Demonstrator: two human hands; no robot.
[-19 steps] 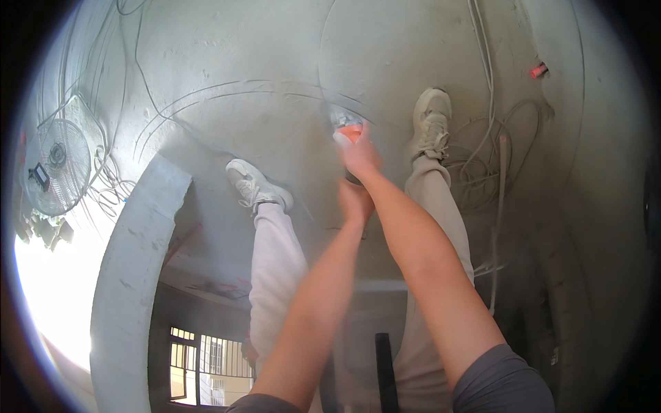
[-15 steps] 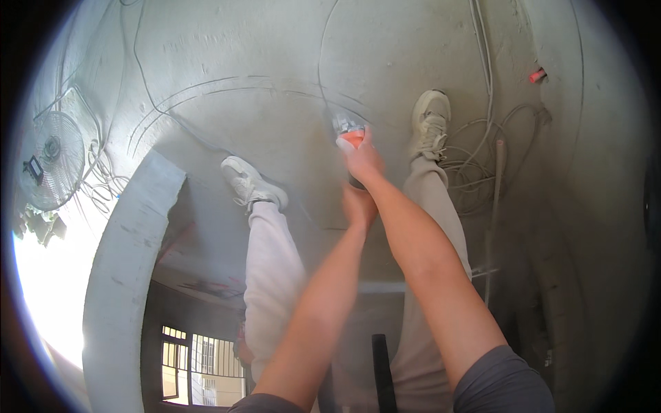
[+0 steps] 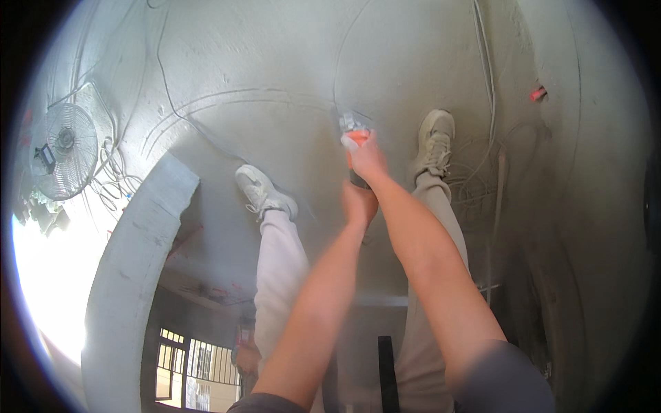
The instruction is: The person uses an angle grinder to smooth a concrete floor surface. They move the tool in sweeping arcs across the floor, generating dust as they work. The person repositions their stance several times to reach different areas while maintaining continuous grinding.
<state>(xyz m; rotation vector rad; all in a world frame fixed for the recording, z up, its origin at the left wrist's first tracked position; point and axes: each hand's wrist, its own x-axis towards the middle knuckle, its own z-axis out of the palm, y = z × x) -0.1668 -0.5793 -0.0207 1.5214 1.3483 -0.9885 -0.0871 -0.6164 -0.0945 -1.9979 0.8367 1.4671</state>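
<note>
Both my hands grip an angle grinder (image 3: 359, 161) with an orange body and a silvery metal head, pointed away from me at the concrete floor (image 3: 275, 41). My right hand (image 3: 368, 158) wraps round the orange part just behind the head. Closer to me, my left hand (image 3: 359, 204) is closed round the dark rear end. Pale dust blurs the head, so its disc cannot be made out. Two thin curved grooves (image 3: 227, 96) run leftward across the floor from near the head.
My pale shoes (image 3: 265, 193) stand either side of the grinder. Loose cables (image 3: 475, 175) coil beyond the right leg. At the left are a round fan (image 3: 65, 148) and a thick pale slab-like edge (image 3: 141, 227). A red piece (image 3: 538, 93) lies far right.
The whole view has shifted a little, with floor and shoes lower in it. Against the floor, the grinder has moved slightly away from me. Both hands keep their hold.
</note>
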